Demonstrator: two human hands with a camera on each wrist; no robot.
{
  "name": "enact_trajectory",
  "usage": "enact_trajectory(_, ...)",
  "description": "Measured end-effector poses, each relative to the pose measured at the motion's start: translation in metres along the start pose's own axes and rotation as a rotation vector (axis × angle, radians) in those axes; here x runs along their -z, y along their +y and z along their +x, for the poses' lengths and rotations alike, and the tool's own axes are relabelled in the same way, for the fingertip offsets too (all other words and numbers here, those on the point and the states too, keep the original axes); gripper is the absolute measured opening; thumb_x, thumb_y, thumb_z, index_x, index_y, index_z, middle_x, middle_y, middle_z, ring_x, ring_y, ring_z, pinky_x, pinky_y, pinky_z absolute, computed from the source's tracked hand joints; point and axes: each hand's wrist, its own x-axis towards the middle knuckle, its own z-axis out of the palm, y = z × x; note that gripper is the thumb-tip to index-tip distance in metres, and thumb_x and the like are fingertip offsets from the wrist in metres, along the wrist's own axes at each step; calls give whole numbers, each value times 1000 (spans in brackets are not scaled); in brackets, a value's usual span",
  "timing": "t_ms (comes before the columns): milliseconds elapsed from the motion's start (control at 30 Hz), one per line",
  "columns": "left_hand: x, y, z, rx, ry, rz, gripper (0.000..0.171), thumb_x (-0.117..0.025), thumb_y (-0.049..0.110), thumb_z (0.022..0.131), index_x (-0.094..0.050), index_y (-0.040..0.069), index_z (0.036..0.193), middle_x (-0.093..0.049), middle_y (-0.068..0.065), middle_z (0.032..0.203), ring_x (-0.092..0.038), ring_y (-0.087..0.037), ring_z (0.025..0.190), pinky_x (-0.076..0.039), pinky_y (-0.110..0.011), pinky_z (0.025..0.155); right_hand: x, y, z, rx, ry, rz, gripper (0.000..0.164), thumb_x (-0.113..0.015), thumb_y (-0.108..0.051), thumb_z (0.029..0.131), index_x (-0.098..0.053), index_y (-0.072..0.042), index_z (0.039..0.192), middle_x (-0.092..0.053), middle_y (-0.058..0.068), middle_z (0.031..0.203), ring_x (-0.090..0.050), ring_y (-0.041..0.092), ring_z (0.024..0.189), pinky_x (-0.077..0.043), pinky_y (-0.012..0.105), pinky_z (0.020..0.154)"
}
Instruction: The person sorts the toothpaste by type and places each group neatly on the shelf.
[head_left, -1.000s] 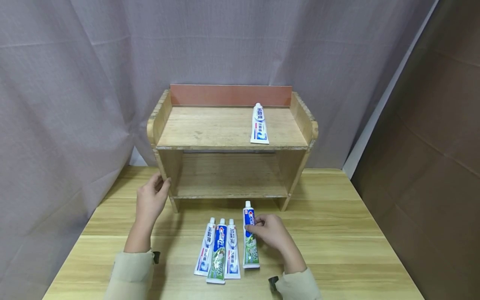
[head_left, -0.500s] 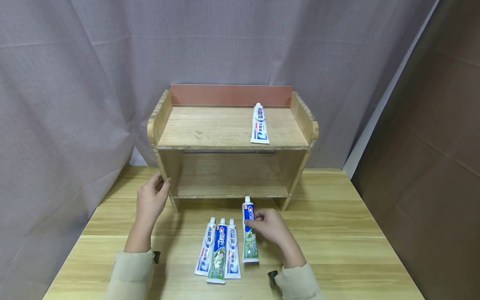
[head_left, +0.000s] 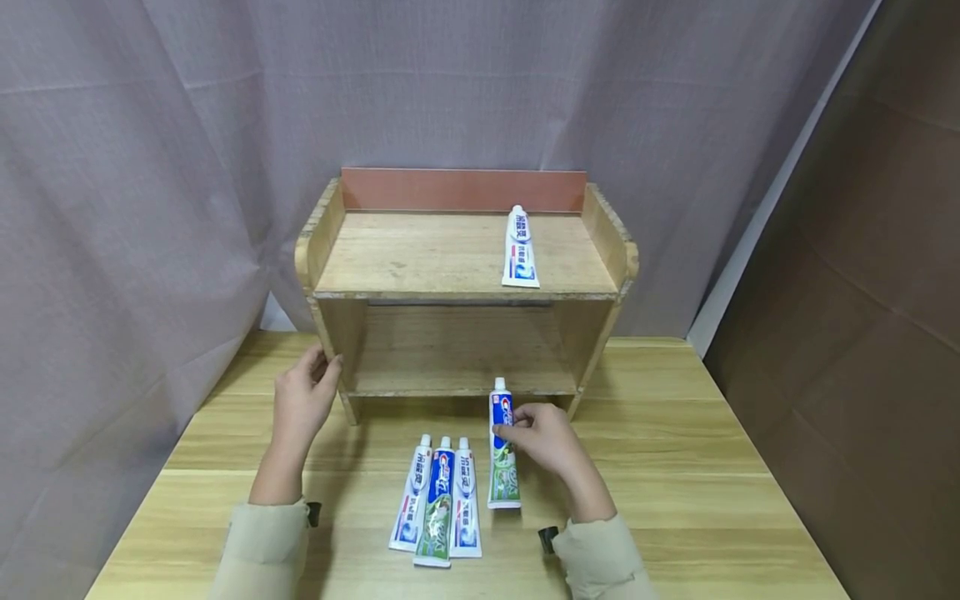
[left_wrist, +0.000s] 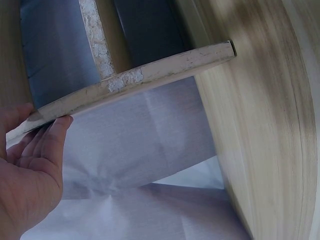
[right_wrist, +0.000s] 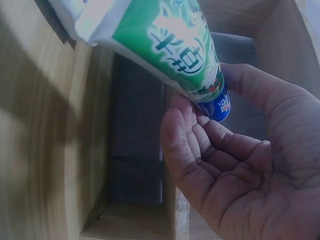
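My right hand (head_left: pixel 547 435) pinches a blue and green toothpaste tube (head_left: pixel 503 479) between thumb and fingers, its white cap pointing at the shelf. In the right wrist view the tube's green side (right_wrist: pixel 167 45) slants up from my fingers (right_wrist: pixel 180 140). My left hand (head_left: pixel 302 396) grips the left side panel of the wooden shelf (head_left: pixel 465 381); the left wrist view has thumb and fingers on either side of that panel's edge (left_wrist: pixel 135 80). Three more tubes lie side by side on the table: a white one (head_left: pixel 410 508), a blue-green one (head_left: pixel 435 521) and another white one (head_left: pixel 466 508).
On the shelf's upper board lies a white toothpaste tube (head_left: pixel 520 250), cap to the back. A reddish-brown strip (head_left: pixel 463 191) backs that board. Grey curtain (head_left: pixel 450 83) hangs behind, and a brown cloth (head_left: pixel 847 250) stands along the right of the wooden table (head_left: pixel 697 517).
My right hand has carried the blue and green tube forward, so its cap now overlaps the lower board's front edge. The left hand has stayed on the side panel.
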Motion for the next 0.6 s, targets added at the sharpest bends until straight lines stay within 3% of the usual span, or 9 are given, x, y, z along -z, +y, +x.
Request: enact_trajectory(600, -1, 0, -1, 0, 0, -10, 32, -63, 20, 101, -65, 1, 126, -68, -24, 121, -68, -38, 110, -59, -40, 91, 14, -12, 16, 46, 10, -20, 31, -79, -27, 87, -59, -9, 71, -49, -2, 59, -43, 12, 53, -38, 21, 47)
